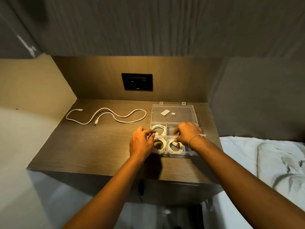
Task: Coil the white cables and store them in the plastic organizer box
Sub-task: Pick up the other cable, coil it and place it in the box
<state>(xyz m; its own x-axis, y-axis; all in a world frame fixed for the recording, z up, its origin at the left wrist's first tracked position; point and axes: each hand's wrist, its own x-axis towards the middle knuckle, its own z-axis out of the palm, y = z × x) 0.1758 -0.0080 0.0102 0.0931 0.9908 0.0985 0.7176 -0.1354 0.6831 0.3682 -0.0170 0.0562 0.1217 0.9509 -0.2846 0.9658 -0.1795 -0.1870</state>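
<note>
A clear plastic organizer box (175,153) lies open on the wooden table, its lid (173,114) folded back flat. Three coiled white cables fill compartments: one at the back left (160,129), one at the front left (160,143), one in the front middle (175,147). My left hand (142,142) hovers at the box's left edge, fingers curled over the left coils. Over the middle compartments, my right hand (188,133) has its fingertips at the front middle coil. Whether either hand grips a cable is unclear. A loose white cable (105,115) lies uncoiled on the table to the left.
A black wall socket (137,81) sits in the wooden back panel. Side panels enclose the table (92,146) on the left and at the back. A bed with white sheets (264,162) lies to the right. A small white label and a round sticker rest on the lid.
</note>
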